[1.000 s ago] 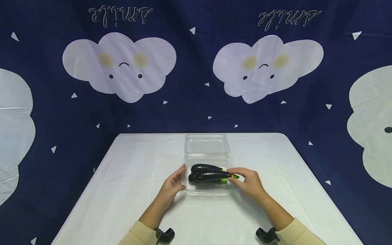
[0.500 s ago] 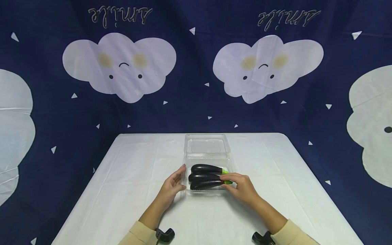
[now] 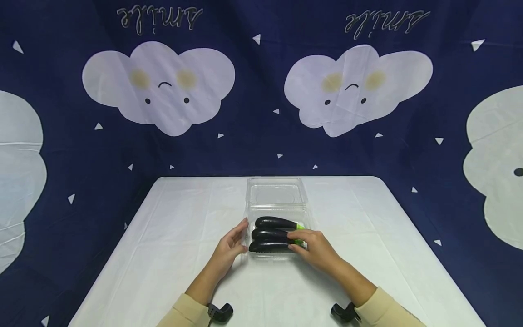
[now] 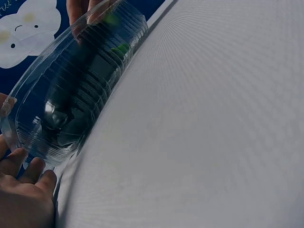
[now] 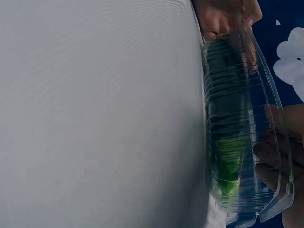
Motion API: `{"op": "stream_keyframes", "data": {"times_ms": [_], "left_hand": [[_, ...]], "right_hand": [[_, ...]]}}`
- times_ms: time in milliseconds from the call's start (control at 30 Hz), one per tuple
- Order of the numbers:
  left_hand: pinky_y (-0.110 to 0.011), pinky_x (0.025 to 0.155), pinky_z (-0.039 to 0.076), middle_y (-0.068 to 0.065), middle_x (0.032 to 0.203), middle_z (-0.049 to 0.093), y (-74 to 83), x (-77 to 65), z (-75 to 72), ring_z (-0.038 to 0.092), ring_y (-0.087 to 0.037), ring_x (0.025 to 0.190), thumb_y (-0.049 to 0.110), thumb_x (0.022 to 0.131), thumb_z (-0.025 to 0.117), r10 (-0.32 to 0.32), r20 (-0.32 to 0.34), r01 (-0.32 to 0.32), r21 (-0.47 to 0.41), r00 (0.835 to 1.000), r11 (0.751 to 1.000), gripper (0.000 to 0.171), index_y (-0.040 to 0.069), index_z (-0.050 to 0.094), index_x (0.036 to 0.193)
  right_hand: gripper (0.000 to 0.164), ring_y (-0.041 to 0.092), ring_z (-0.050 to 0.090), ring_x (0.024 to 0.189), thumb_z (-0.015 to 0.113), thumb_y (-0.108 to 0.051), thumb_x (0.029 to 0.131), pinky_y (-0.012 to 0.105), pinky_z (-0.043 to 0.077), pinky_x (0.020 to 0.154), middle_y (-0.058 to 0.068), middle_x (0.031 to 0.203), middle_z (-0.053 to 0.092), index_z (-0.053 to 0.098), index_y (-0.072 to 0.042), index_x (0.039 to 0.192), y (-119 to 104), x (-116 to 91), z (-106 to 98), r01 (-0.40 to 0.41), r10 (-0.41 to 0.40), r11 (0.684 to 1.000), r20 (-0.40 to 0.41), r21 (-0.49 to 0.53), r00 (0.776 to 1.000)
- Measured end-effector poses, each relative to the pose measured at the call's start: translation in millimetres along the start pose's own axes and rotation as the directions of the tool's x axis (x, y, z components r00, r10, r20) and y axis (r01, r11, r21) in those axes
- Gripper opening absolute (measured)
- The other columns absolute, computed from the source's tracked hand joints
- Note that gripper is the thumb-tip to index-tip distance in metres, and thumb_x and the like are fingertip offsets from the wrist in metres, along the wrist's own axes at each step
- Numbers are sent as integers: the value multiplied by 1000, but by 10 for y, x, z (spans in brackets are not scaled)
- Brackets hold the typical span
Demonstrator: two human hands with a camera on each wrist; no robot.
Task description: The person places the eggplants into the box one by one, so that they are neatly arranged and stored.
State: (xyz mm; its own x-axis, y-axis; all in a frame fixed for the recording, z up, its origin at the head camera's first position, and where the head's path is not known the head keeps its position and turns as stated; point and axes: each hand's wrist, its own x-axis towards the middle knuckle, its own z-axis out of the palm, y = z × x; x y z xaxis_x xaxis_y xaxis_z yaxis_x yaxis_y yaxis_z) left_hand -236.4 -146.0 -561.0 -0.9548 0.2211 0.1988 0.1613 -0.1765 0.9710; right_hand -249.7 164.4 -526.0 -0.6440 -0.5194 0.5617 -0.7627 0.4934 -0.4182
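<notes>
Three dark eggplants lie side by side in the base of a clear plastic clamshell container (image 3: 278, 211). The far eggplant (image 3: 274, 222) and the middle eggplant (image 3: 267, 234) have their green stem ends toward the right. My right hand (image 3: 316, 249) pinches the near eggplant (image 3: 267, 247) close to its stem end, which the fingers partly hide. The green stem (image 5: 230, 166) shows through the wall in the right wrist view. My left hand (image 3: 229, 250) holds the container's left end, thumb at the rim; in the left wrist view its fingers (image 4: 34, 171) lie against the outer wall.
The container's lid (image 3: 275, 191) is hinged back, lying toward the far table edge. A white cloth covers the table (image 3: 196, 213). Behind it hangs a dark blue curtain (image 3: 261, 150) with clouds. Black wrist devices stick out by both sleeves, including the left device (image 3: 220, 312).
My right hand has moved left and toward me, bringing its eggplant down from on top of the others to the near side of the container. The left hand has stayed in place.
</notes>
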Motion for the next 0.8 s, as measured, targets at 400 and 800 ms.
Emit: {"op": "stream_keyframes", "data": {"times_ms": [400,800], "left_hand": [[-29,121,30,-13,169,30,6,7,11,27,-31,155,-17,80,59,-9,-7,10,13,1000,1000,77,-9,43,154],[-30,121,29,-15,168,30,8,11,12,26,-33,155,-17,79,58,0,-1,0,11,1000,1000,76,-12,41,153]], "right_hand": [[34,32,71,109,86,-1,82,34,56,99,11,116,75,75,3,114,67,-58,-54,21,-22,1000,-207,-9,978],[66,50,43,141,83,-14,90,69,36,113,27,152,49,54,8,145,86,-271,-127,-310,332,941,-186,135,925]]}}
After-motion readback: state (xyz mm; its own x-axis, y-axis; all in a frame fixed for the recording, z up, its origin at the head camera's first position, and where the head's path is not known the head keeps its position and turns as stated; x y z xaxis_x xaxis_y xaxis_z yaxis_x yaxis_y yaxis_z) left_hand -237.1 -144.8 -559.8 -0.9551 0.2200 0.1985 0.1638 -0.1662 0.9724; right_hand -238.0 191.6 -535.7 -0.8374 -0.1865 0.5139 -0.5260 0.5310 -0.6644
